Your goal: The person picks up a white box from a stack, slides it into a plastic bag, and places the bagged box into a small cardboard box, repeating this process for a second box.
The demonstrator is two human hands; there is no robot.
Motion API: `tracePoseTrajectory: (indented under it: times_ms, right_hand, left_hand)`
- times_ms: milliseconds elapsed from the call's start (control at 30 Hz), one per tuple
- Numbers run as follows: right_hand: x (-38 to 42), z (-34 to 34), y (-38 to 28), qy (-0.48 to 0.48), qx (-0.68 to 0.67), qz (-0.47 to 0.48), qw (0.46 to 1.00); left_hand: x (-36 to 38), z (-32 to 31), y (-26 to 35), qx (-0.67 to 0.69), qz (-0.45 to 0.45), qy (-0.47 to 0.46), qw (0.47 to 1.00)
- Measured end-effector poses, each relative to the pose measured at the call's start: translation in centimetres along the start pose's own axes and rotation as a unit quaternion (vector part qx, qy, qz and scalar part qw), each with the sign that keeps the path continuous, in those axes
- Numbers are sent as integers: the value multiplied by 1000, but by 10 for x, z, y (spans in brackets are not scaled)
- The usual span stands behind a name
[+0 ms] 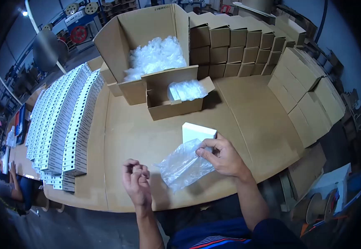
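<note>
My right hand [224, 157] pinches the upper edge of a clear plastic bag [186, 166] between thumb and forefinger; the bag hangs crumpled over the table. A small white box [198, 132] shows just beyond the bag, its right corner right at my right fingers and its lower part hidden by the bag. My left hand [136, 180] is raised to the left of the bag, apart from it, with fingers curled in and nothing visible in them. Farther back stands an open cardboard carton [176, 112] with a bundle of bubble-wrapped packs [187, 90] at its right side.
Behind the carton, a large cardboard box [143, 20] is heaped with clear plastic bags [157, 56]. Long stacks of small white boxes [60, 124] line the left. Brown cartons [238, 45] are piled at the back and right [305, 91]. Another person [14, 191] sits far left.
</note>
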State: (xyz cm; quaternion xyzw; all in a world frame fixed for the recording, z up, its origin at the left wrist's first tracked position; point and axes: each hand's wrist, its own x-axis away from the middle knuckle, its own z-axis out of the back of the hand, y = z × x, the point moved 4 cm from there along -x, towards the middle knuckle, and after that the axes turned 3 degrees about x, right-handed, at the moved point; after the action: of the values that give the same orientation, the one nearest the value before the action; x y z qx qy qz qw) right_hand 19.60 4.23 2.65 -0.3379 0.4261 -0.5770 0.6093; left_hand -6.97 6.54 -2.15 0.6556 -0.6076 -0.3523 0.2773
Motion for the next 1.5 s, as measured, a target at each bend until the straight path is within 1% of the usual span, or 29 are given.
tracePoseTrajectory:
  times_ms: [33,67,100,167,200,233,267,333,367,433,467,567,633,667,767,800,900,933,967,1000,1033,1100,1167,1233,1333,1367,1400,1433,1500]
  right_hand:
    - [1,1,-5,-19,9,18,1000]
    - [2,1,-9,-38,19,35,998]
    - [4,1,-13,-59,28,51,997]
    - [3,-3,-21,-115,70,58,989]
    - [3,-5,-22,-142,91,62,984]
    - [5,-5,-20,-119,65,68,988]
    - [4,-5,-14,-95,40,74,992]
    - [5,4,-11,-46,-19,80,996]
    - [9,8,-4,-24,-64,54,996]
    - [26,1,20,18,-153,3,988]
    - [34,-16,32,57,-191,-2,980]
    - [55,-48,41,64,-148,-56,985]
    - [61,-59,46,77,-201,-94,972]
    - [62,-62,48,81,-228,-111,964]
    - [63,-51,48,61,-151,-102,981]
    - [62,-51,52,102,-182,-75,975]
    - [63,-42,47,120,-129,-73,982]
    - [62,-40,40,124,-126,-60,982]
    - [62,-40,41,121,-125,-67,982]
    - [63,-40,44,118,-124,-75,982]
    - [64,-41,46,115,-123,-84,982]
    - [66,-40,41,124,-112,-73,983]
    - [65,-38,33,130,-97,-53,985]
    - [64,-35,26,137,-74,-28,987]
    - [66,-37,37,120,-94,-68,986]
    - [66,-35,35,110,-72,-83,988]
    - [66,-32,30,100,-50,-97,989]
    - [66,-28,26,90,-28,-111,989]
    - [63,-23,11,91,29,-23,995]
  left_hand:
    - [0,-1,9,-60,-58,34,996]
    - [2,-8,15,-180,-105,-14,978]
    - [6,-29,27,-338,-132,-98,927]
    - [13,-76,33,-481,-147,-185,844]
    - [15,-75,22,-494,-102,-211,837]
    - [15,-72,7,-505,-57,-238,828]
    - [16,-69,-4,-466,-71,-218,855]
    - [20,-61,-17,-417,-27,-136,898]
    - [23,-58,-21,-390,-5,-92,916]
    - [29,-61,-22,-358,-9,-50,933]
    - [31,-59,-27,-345,-13,-38,938]
    - [36,-57,-34,-305,-27,-16,952]
    - [37,-53,-42,-268,-53,6,962]
    - [37,-52,-43,-257,-25,41,965]
    - [32,-17,-55,-178,-19,71,981]
    - [31,-23,-46,-139,-32,69,987]
    - [33,-42,-23,-246,-142,80,956]
    - [34,-40,-18,-271,-213,52,937]
    - [35,-47,-10,-369,-272,11,889]
    - [38,-60,4,-460,-327,-31,825]
    - [41,-73,13,-544,-375,-72,747]
    - [37,-92,16,-592,-354,-143,710]
    - [33,-104,12,-610,-331,-173,699]
    - [30,-101,3,-614,-331,-192,690]
    - [28,-101,-5,-611,-326,-220,687]
    - [28,-101,-6,-610,-322,-228,687]
    - [27,-105,-4,-598,-311,-224,704]
    - [25,-104,-6,-600,-301,-222,707]
    - [22,-96,-10,-605,-277,-219,714]
